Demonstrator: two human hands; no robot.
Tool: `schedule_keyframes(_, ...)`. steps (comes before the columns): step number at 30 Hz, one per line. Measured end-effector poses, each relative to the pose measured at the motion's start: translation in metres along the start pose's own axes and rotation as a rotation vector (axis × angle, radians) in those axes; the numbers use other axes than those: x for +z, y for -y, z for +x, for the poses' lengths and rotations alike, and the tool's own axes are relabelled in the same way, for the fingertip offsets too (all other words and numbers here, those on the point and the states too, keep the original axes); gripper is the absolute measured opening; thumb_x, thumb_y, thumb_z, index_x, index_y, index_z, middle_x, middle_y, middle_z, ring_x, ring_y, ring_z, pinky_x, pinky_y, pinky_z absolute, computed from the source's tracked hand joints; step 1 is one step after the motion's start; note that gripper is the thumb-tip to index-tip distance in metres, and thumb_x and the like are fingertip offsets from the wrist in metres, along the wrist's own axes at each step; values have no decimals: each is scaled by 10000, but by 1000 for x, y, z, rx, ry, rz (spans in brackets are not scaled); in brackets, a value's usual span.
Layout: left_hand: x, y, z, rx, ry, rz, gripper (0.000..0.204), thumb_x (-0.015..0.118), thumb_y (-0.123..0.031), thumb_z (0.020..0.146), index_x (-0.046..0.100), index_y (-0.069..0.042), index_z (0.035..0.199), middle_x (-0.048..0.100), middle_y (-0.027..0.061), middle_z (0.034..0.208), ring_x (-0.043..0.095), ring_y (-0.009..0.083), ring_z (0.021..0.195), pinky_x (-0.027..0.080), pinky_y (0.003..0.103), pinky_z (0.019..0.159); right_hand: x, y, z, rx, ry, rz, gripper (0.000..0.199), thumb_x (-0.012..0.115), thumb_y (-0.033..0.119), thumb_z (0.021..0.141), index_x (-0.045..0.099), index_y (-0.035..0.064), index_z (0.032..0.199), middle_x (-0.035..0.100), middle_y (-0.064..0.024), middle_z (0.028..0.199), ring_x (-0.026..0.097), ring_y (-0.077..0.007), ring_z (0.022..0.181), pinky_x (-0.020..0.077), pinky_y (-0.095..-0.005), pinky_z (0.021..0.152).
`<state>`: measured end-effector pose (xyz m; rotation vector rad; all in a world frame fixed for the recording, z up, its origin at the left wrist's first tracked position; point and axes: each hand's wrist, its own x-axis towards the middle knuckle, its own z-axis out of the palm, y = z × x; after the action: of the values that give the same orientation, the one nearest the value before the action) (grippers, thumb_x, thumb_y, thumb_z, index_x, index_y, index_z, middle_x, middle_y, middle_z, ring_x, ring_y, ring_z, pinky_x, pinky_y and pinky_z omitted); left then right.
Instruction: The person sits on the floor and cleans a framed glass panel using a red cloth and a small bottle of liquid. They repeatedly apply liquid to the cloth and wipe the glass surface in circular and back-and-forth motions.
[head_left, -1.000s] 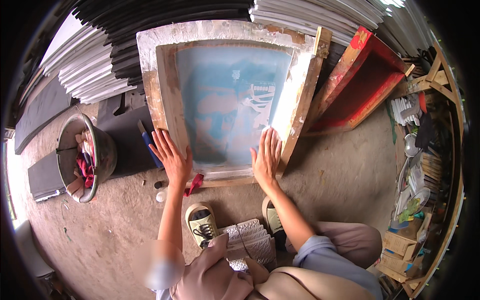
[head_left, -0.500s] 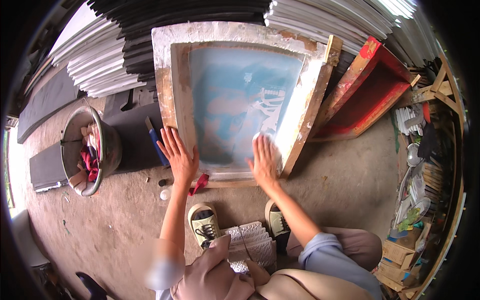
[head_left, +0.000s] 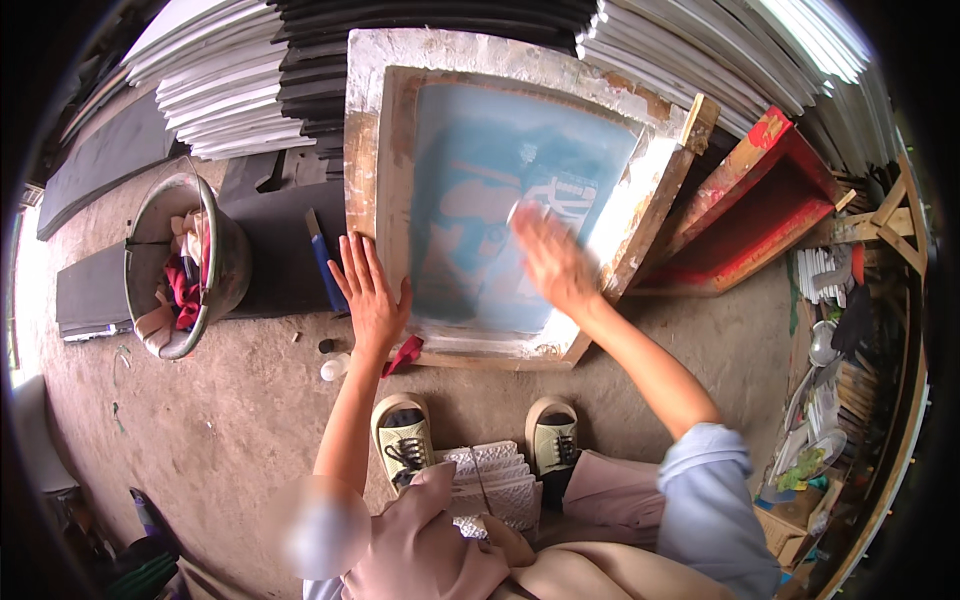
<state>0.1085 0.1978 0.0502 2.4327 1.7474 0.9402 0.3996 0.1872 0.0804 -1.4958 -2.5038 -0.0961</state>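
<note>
A screen-printing frame (head_left: 362,150) of worn, paint-smeared wood lies before me, stretched with pale blue mesh (head_left: 460,150) that bears a lighter pattern. My left hand (head_left: 372,295) rests with straight fingers on the frame's near left side, holding nothing. Over the mesh, right of its middle, is my right hand (head_left: 560,265), smeared by motion. A small whitish edge shows at its fingertips; what it presses there is mostly hidden under the hand. Beside my left hand lie a blue-handled blade tool (head_left: 325,262) and a dark red cloth strip (head_left: 403,355).
A bucket (head_left: 232,262) with cloths stands at the left by dark boards (head_left: 95,285). Stacked white and black sheets (head_left: 235,105) line the back. A red-stained wooden frame (head_left: 735,215) leans at the right, near cluttered shelving (head_left: 830,370). A small bottle (head_left: 335,368) sits near my left wrist.
My right hand has moved up the mesh, away from me, and slightly right. My left hand stays on the frame's left side. The whole view has shifted a little.
</note>
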Motion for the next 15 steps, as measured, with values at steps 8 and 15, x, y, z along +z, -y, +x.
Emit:
schedule_keyframes(8, 1, -2, 3, 4, 2, -36, 835, 613, -216, 814, 144, 64, 1446, 148, 255, 1513, 107, 395, 1421, 31, 566, 1130, 5, -11, 1, -42, -81, 526, 592, 501, 201, 940, 243, 119, 1467, 222, -48, 1531, 188, -188, 1420, 133, -420, 1173)
schedule_keyframes(15, 0, -1, 1, 27, 9, -28, 838, 612, -208, 809, 140, 67, 1445, 164, 259, 1507, 106, 403, 1420, 43, 570, 1129, 9, -3, -3, 152, -136, -177, 530, 468, 179, 947, 302, 104, 1444, 257, -48, 1518, 238, -172, 1403, 178, -395, 1168)
